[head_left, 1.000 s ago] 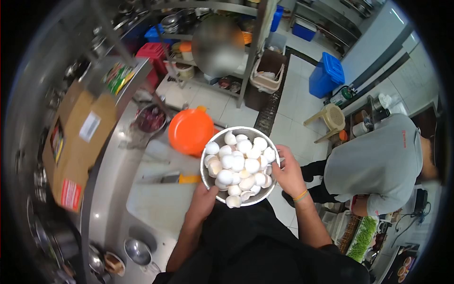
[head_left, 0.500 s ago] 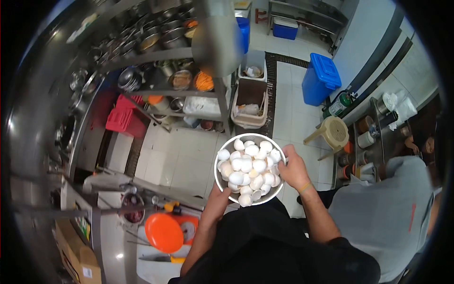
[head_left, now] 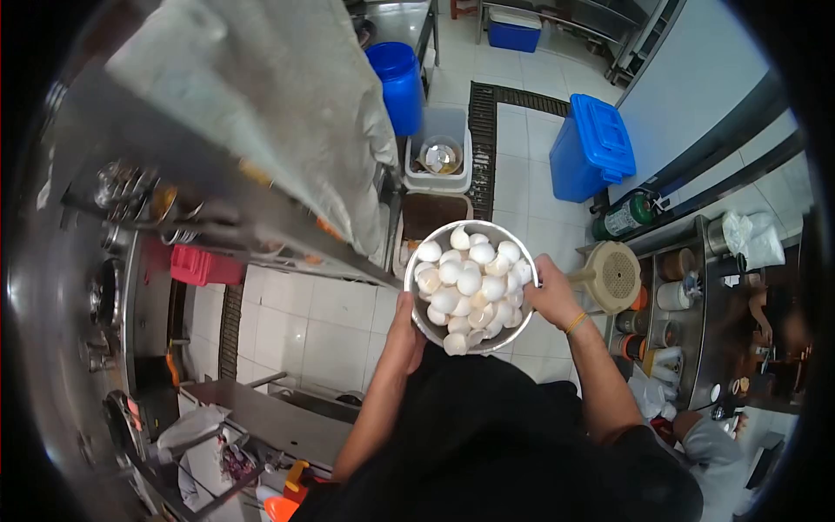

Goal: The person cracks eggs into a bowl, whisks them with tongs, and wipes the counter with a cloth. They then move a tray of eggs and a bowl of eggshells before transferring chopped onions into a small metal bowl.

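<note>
A round metal bowl (head_left: 412, 277) is held in front of my body, between both hands. Heaped inside it are many white eggshells (head_left: 470, 280), several of them visibly cracked into halves. My left hand (head_left: 405, 337) supports the bowl's lower left side, its fingers partly hidden beneath. My right hand (head_left: 553, 294) grips the rim on the right, thumb at the edge. A yellow band (head_left: 575, 323) circles my right wrist.
Ahead are a white bin (head_left: 442, 181), a brown-lined bin (head_left: 435, 205) and a floor drain grate (head_left: 482, 143). To the right stand a blue lidded bin (head_left: 591, 148), a stool (head_left: 612, 277) and shelving. A cloth-covered rack (head_left: 278, 96) rises on the left. A person in grey (head_left: 709, 457) is at lower right.
I have moved forward with the bowl still in both hands. The rack's cloth cover now looms at left, the orange scale has slid to the bottom edge, and the person in grey is farther behind.
</note>
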Demonstrator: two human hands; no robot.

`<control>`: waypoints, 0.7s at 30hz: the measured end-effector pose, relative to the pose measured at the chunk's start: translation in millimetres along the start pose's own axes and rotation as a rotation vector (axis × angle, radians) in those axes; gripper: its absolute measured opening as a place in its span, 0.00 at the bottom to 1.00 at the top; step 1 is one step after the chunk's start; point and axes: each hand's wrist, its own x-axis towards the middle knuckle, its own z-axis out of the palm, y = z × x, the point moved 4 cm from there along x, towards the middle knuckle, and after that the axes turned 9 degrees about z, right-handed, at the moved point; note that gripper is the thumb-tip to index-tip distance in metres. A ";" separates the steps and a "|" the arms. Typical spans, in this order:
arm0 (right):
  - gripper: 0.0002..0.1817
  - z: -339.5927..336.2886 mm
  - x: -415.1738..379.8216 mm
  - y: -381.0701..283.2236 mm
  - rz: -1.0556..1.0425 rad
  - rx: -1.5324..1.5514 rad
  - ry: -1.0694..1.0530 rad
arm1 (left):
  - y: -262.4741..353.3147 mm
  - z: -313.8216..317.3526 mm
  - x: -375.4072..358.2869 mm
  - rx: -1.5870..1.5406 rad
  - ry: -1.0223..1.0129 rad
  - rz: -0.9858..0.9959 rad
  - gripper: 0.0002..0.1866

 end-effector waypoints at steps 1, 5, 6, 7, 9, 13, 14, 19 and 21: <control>0.13 -9.1 18.0 -1.9 0.020 0.003 0.020 | 5.3 12.0 26.5 0.004 -0.028 0.010 0.32; 0.12 -52.2 87.3 2.3 0.086 0.062 0.037 | 3.3 46.5 119.5 0.011 -0.095 -0.087 0.39; 0.12 -60.4 102.9 0.5 0.112 0.097 0.019 | 5.2 56.2 135.5 0.028 -0.118 -0.121 0.41; 0.12 -67.6 120.8 -4.1 0.129 0.141 0.005 | 9.1 71.9 151.3 0.049 -0.147 -0.182 0.46; 0.13 -89.3 151.6 -9.9 0.138 0.115 0.007 | 11.6 97.3 186.8 -0.037 -0.205 -0.261 0.47; 0.14 -119.7 237.7 5.9 0.075 0.071 -0.011 | 4.9 143.3 255.9 -0.081 -0.122 -0.236 0.46; 0.14 -127.4 265.3 16.0 0.062 0.043 -0.038 | -7.3 146.3 278.6 -0.077 -0.093 -0.208 0.45; 0.13 -196.7 372.2 25.1 -0.096 -0.123 -0.127 | -68.0 195.1 344.8 -0.227 0.020 -0.038 0.41; 0.12 -233.7 395.1 29.1 -0.089 -0.148 -0.205 | -92.5 223.3 363.8 -0.215 0.101 0.004 0.41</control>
